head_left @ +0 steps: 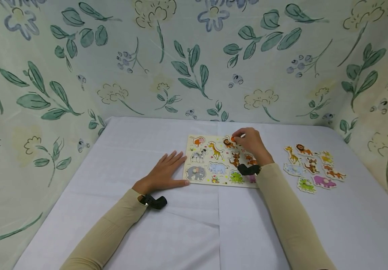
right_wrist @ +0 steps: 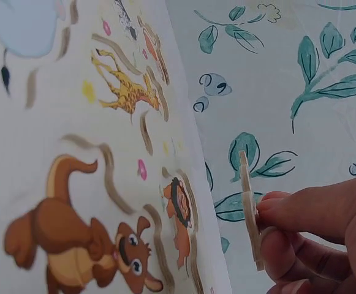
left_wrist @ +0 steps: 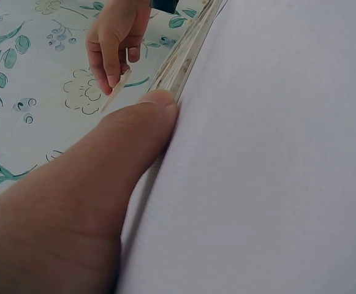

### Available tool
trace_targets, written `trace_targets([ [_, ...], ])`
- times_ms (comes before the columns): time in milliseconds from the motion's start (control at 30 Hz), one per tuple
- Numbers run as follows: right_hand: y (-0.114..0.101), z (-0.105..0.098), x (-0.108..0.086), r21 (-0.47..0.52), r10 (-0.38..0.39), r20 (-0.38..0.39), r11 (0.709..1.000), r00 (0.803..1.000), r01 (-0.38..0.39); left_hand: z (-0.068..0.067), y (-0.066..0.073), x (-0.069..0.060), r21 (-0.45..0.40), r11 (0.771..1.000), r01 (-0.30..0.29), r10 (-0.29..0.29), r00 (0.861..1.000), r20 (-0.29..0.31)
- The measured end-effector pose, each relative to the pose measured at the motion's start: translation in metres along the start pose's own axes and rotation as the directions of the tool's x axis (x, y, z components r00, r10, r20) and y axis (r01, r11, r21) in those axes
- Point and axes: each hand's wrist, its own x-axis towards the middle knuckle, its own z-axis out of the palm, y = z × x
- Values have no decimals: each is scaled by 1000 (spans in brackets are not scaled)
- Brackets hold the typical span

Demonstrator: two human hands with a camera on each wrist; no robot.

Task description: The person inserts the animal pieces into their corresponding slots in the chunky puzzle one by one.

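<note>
My left hand [head_left: 165, 172] lies flat with straight, spread fingers at the left edge of a wooden animal puzzle board [head_left: 203, 150]. Its thumb [left_wrist: 135, 131] touches the board's near left corner. Over the far right part of the board, my right hand [head_left: 250, 141] pinches a thin wooden puzzle piece [right_wrist: 249, 211] between thumb and fingers. That piece is seen edge-on in the right wrist view and shows some orange in the head view; its animal cannot be told. Close by is the printed lion recess [right_wrist: 179, 208]. An elephant piece [head_left: 195, 173] with a knob sits in the board.
Right of the board, several loose animal pieces lie grouped on the white cloth: a giraffe [head_left: 292, 154], a lion [head_left: 304, 150], a kangaroo [head_left: 311, 165], a frog [head_left: 306, 185] and a purple hippo [head_left: 324, 182] among them. A floral curtain [head_left: 194, 101] hangs behind the table.
</note>
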Motion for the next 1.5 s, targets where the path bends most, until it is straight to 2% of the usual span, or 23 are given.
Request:
trace_targets([
  [233, -9, 7, 2, 3, -22, 6, 1000, 1000, 22, -1, 0, 0, -4, 1000, -1, 1, 1000, 2],
  [467, -17, 15, 6, 50, -23, 17, 999, 1000, 23, 0, 0, 0, 10, 1000, -5, 5, 1000, 0],
  [767, -24, 22, 9, 66, -59, -15, 996, 998, 60, -1, 0, 2, 14, 1000, -14, 14, 1000, 5],
  [1133, -34, 34, 11, 94, -70, -2, 993, 998, 70, -1, 1, 0, 4, 1000, 12, -12, 1000, 9],
  [1500, -38, 44, 15, 82, -118, -33, 989, 992, 121, 0, 1, 1, 6, 1000, 14, -14, 1000, 11],
])
